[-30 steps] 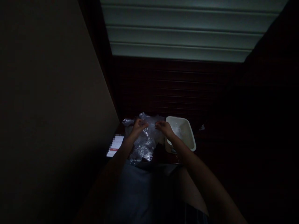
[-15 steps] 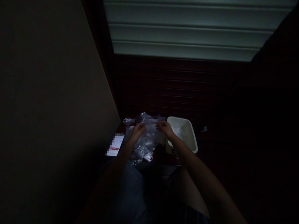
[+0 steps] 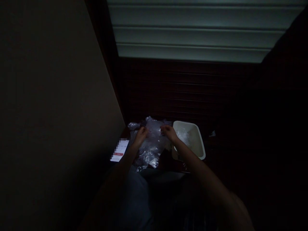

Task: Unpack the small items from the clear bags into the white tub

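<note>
Two bare hands work over a dark bench (image 3: 167,162) with a thin, see-through plastic bag (image 3: 154,125) between them. The left hand (image 3: 142,132) pinches the near-left edge of the bag, thumb and fingers drawn together. The right hand (image 3: 168,131) pinches the opposite edge, its fingers curled inward; the light is too dim to make out each fingertip. The bag hangs spread across the gap between the two hands, above a loose heap of crumpled clear plastic (image 3: 148,157) that lies on the bench and catches a few bright glints along its folds.

Just beside the right forearm stands a white tub (image 3: 201,148) with rounded corners — more clear plastic (image 3: 183,137) lies inside it, toward its left side. The forearm crosses in front of the tub's near edge. On the other side, next to the left forearm, is a phone (image 3: 121,150) with a lit screen, partly blurred out, showing a red bar. A small pale scrap (image 3: 212,133) lies to the right of the tub. Beyond the bench rises a dark slatted panel (image 3: 173,85), with pale slats (image 3: 192,35) above it — a plain wall (image 3: 60,80) closes off the left.
</note>
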Motion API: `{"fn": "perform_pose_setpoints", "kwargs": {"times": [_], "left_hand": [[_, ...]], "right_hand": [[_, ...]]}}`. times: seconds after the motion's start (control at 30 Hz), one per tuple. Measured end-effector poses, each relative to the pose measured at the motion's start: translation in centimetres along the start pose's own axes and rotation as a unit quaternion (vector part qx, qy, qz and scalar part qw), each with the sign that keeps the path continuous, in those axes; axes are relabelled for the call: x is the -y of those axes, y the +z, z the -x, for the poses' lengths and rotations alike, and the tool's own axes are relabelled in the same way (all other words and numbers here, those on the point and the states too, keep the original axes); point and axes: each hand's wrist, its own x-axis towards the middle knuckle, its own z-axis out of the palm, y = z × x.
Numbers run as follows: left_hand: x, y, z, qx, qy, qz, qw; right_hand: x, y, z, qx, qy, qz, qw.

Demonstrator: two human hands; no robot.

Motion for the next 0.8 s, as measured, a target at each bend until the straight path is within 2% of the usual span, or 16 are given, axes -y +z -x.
{"fn": "perform_pose_setpoints", "kwargs": {"times": [0.2, 0.33, 0.47, 0.63, 0.8], "left_hand": [[0.5, -0.2, -0.6, 0.006, -0.002, -0.008, 1.000], [0.4, -0.6, -0.8, -0.024, -0.032, 0.032, 0.999], [-0.1, -0.9, -0.8, -0.044, -0.045, 0.027, 0.998], [0.0, -0.5, -0.8, -0.022, -0.057, 0.024, 0.998], [0.3, 0.0, -0.5, 0.021, 0.015, -0.022, 0.999]], "right_hand": [[-0.1, -0.1, -0.6, 0.019, 0.008, 0.008, 1.000], [-0.2, -0.1, -1.5, 0.030, 0.016, 0.011, 0.999], [-0.3, 0.1, -2.1, 0.048, 0.008, 0.017, 0.999], [-0.4, 0.0, -2.6, 0.054, -0.001, 0.008, 0.998], [-1.0, -0.2, -3.2, 0.056, -0.005, 0.001, 0.998]]}}
